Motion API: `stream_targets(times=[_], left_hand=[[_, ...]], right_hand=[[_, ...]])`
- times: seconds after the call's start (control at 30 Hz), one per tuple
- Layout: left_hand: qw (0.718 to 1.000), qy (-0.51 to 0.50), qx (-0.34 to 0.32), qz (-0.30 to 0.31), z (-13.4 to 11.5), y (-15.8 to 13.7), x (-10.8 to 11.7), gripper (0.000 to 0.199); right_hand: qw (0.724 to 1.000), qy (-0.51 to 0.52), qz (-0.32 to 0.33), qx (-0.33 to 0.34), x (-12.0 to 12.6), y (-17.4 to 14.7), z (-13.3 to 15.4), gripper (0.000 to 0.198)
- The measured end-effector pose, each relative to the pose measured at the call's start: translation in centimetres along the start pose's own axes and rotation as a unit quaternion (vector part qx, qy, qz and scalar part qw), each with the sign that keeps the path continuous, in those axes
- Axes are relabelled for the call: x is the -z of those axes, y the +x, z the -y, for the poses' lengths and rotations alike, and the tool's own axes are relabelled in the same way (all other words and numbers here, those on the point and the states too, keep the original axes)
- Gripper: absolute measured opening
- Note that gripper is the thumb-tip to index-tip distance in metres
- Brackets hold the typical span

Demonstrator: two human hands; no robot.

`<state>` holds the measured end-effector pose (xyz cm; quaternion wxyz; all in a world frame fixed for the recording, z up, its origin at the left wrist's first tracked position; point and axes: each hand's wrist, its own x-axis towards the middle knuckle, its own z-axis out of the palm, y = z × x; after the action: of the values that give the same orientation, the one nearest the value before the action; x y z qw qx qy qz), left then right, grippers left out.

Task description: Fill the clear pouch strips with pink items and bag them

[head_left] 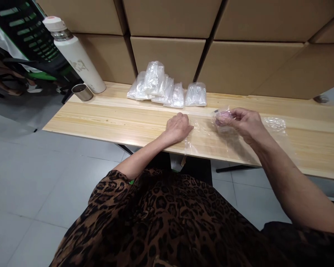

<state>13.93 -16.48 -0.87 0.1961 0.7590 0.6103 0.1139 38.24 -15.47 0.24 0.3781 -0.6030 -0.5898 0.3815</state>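
My left hand (178, 128) rests on the wooden table with its fingers curled and closed at the left edge of a large, flat clear plastic bag (203, 139). The thumb lies over the film, and what sits under the fingers is hidden. Above the right part of that bag, my right hand (246, 124) pinches a small clear packet with something pinkish-purple inside (223, 118). A small dark mark shows at the packet's upper left corner. The exact kind of the pink contents cannot be made out.
Several filled clear packets (154, 83) lie heaped at the table's back, beside another packet with dark marks (196, 94). A white bottle (79, 61) and a metal cup (82, 92) stand at the left end. Stacked cardboard boxes (167, 55) line the back edge.
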Motion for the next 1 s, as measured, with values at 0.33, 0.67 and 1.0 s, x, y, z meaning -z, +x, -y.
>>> stream_targets(times=[0.33,0.67,1.0], left_hand=[[0.849,-0.528,0.022,-0.030,1.8,-1.2,0.7,0.028],[0.629,-0.772,0.078,0.046,1.4,-0.8,0.2,0.021],[0.651,-0.751,0.104,-0.023,-0.2,2.2,-2.5,0.017]], right_hand=[[0.975,0.152,-0.009,-0.162,-2.2,-0.3,-0.5,0.046],[0.969,0.161,-0.003,-0.187,-5.6,0.2,2.3,0.049],[0.945,0.248,0.010,-0.212,-6.7,0.3,2.8,0.040]])
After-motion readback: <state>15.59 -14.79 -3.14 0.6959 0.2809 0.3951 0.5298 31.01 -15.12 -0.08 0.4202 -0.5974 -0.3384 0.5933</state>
